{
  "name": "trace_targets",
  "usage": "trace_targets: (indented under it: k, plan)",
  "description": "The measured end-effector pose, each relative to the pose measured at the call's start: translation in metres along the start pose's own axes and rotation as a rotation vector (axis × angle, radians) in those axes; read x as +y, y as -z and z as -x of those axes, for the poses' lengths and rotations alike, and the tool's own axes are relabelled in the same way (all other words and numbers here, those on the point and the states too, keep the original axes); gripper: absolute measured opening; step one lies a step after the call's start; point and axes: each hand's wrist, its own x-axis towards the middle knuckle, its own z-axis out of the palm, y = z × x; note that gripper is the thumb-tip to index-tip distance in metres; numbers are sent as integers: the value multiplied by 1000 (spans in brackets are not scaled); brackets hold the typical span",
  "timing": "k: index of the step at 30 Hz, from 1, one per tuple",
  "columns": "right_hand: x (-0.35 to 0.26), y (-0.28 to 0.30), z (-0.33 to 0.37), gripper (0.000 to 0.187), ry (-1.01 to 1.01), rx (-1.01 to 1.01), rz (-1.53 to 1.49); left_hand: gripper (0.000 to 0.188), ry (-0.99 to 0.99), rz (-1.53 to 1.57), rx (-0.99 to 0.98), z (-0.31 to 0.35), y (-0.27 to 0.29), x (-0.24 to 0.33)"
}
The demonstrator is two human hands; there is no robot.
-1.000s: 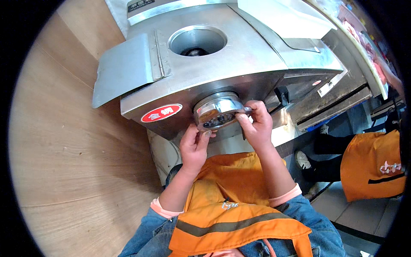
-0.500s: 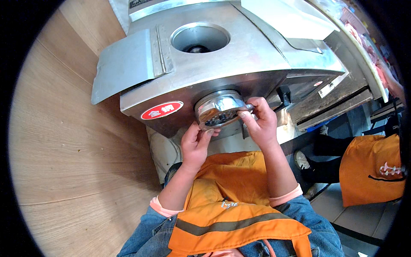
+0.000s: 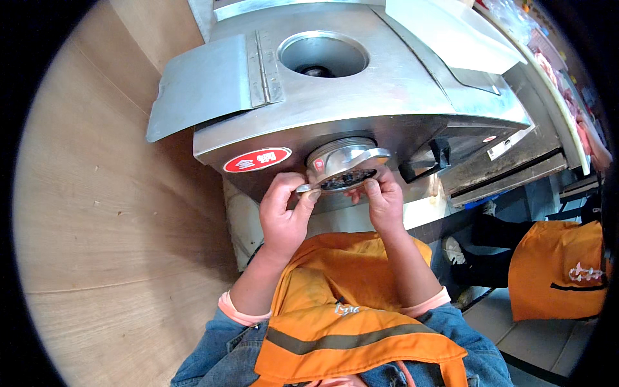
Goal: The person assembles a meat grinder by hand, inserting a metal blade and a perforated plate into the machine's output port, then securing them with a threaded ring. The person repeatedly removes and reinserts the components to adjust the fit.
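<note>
A steel meat grinder (image 3: pixel 400 90) stands in front of me, its round outlet low on the front face. Around that outlet sits a shiny metal ring nut (image 3: pixel 338 161) with projecting lugs, and a dark perforated plate (image 3: pixel 348 179) shows inside it. Thumb and fingers of my left hand (image 3: pixel 284 209) are closed on the lug at the ring's left. On the lower right rim, my right hand (image 3: pixel 385 201) holds the ring, thumb in front and some fingertips showing under it. The remaining fingers are partly hidden.
On top of the grinder is a round feed opening (image 3: pixel 324 55) beside a hinged metal flap (image 3: pixel 203 84). A black handle (image 3: pixel 440 158) juts from the front, right of my hands. Wood panelling (image 3: pixel 122 226) rises at left. Another person's orange apron (image 3: pixel 548 271) is at right, below a counter with meat.
The ring has turned, so its lugs stand in different positions. My left hand has moved onto a lug; my right hand has left the right-hand lug for the lower rim. The view has shifted slightly.
</note>
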Motion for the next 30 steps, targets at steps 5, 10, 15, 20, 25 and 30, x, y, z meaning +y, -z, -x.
trace_targets:
  k: [5, 10, 15, 20, 25, 30]
  plan:
    - [15, -11, 7, 26, -118, -112, -64, 23, -129, -241, -4, -19, -4, 35]
    - [17, -36, 10, 36, -206, -37, -368, 39, -398, -680, -18, -36, -22, 58]
    - [9, -39, 13, 32, -273, -8, -165, 36, -537, -838, -111, -43, -51, 67]
    - [8, -13, 23, 28, -420, 70, -84, 34, -743, -1052, -401, -46, -87, 52]
    - [-15, 13, 31, 24, -451, 268, 272, 19, -786, -1242, -800, -10, -107, 3]
    - [-71, 15, 31, 30, 473, 406, 843, 18, -263, -1007, -993, 15, -77, -42]
